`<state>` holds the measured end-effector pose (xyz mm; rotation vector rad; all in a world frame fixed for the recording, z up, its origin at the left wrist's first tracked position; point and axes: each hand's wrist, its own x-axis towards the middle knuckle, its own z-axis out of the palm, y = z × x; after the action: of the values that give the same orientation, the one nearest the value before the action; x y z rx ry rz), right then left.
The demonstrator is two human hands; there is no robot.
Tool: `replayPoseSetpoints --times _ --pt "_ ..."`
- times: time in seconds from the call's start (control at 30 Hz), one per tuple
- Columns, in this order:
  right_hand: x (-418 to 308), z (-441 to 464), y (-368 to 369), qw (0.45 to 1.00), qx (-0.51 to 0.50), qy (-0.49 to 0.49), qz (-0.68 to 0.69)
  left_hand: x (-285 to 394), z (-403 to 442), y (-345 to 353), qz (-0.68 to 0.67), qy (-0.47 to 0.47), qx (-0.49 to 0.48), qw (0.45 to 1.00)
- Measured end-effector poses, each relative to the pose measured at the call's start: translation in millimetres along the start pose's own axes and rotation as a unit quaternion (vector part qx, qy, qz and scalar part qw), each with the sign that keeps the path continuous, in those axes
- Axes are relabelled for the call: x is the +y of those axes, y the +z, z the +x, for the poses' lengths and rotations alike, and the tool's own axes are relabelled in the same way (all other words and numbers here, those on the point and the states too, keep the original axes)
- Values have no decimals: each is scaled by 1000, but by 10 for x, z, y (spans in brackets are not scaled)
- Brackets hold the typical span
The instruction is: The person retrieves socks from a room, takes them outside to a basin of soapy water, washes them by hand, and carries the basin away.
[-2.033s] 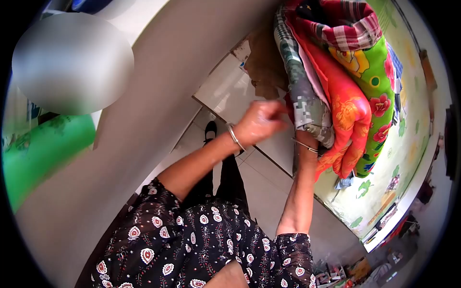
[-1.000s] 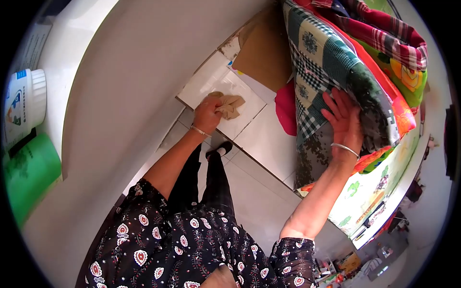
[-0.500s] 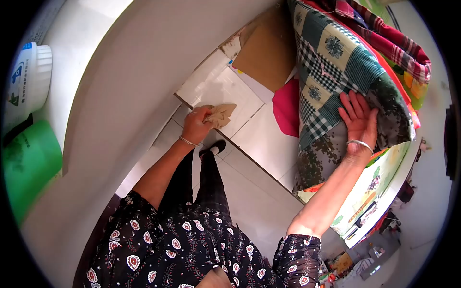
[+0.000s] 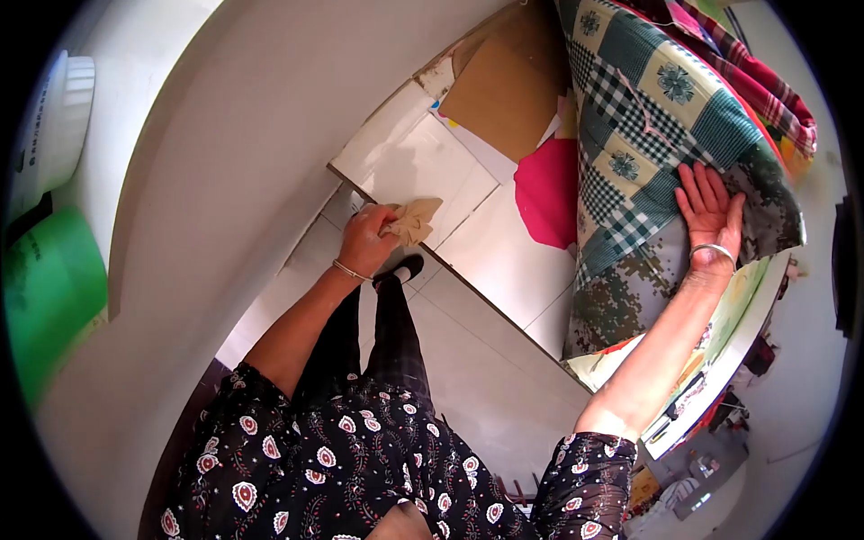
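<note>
My left hand (image 4: 364,238) is closed around a crumpled tan cloth (image 4: 414,221) at the front edge of the white tiled surface (image 4: 423,166). My right hand (image 4: 711,211) lies palm up with its fingers stretched out, resting against a checked patchwork cloth (image 4: 630,135) and a camouflage-patterned part (image 4: 621,297) beside it. This cloth is folded back over the right part of the surface. What lies under the folds is hidden.
A brown cardboard sheet (image 4: 504,90) and a pink-red piece (image 4: 547,193) lie at the back of the surface. A white wall (image 4: 234,135) stands at left, with a white tub (image 4: 63,121) and a green container (image 4: 58,292) beyond it.
My right hand has shifted to the right together with the patchwork cloth. My left hand stays at the front edge, still gripping the tan cloth.
</note>
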<state>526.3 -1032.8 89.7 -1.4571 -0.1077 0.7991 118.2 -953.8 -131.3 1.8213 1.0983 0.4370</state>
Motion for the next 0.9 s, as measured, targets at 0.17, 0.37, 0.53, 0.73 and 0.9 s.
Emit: replayPoseSetpoints --times 0.17,0.37,0.53,0.73,0.9 --pt "27 -7 98 999 39 -10 -14 -220 -58 -62 -7 -11 -14 1000" --pt "47 31 57 999 43 0 -22 -230 -139 -108 -23 -15 -12 1000" --pt "37 35 66 999 48 7 -15 -173 -105 -175 2 -15 -24 1000" --pt "60 99 -113 1000 -6 10 6 29 -116 -183 -13 -13 -33 999" --pt "171 55 -58 1000 -15 -7 2 151 -101 -193 -2 -17 -41 999"
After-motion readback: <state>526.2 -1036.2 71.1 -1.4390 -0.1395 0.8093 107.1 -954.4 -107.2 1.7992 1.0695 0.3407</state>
